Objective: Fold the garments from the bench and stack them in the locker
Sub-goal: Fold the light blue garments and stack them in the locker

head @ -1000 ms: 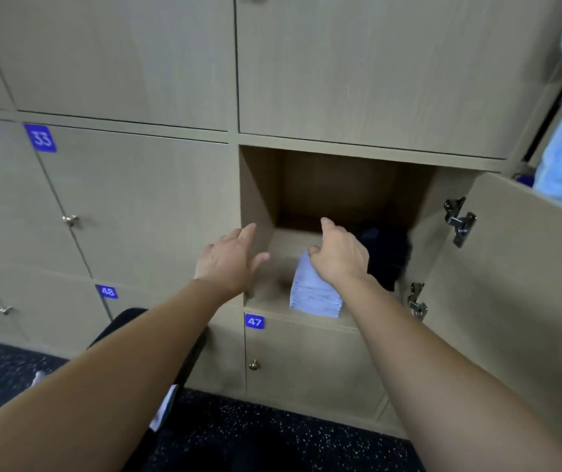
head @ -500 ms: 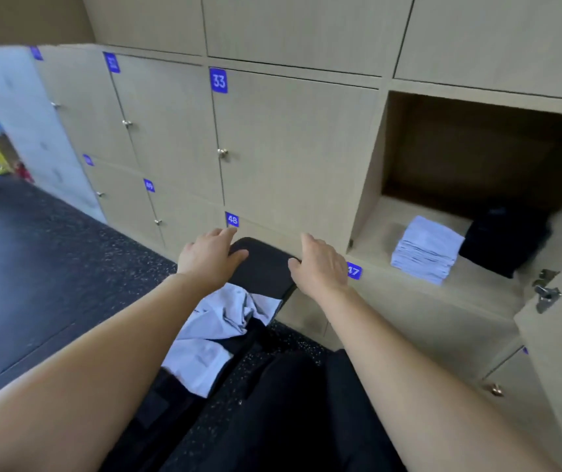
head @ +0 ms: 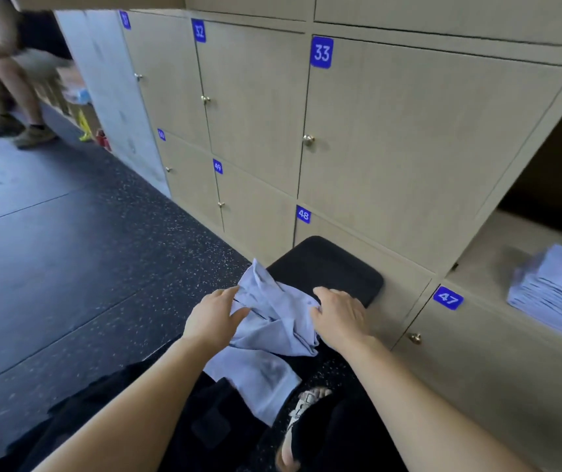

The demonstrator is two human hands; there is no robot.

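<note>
A crumpled light-blue garment (head: 274, 321) lies on the black padded bench (head: 330, 267), with part of it hanging off the near edge. My left hand (head: 213, 318) touches its left side with fingers spread. My right hand (head: 339, 313) pinches its right edge. In the open locker (head: 497, 257) at the right edge rests a folded light-blue garment (head: 555, 294), blurred.
Closed wooden lockers numbered 32, 33, 48, 49 and 47 (head: 392, 131) line the wall behind the bench. Dark speckled floor (head: 68, 267) stretches to the left. Another person (head: 7, 73) is at the far upper left. My sandalled foot (head: 301, 413) shows below the bench.
My view swung left and down from the open locker to the bench. Both hands dropped from above the bench onto the crumpled garment; the right hand took hold of its edge.
</note>
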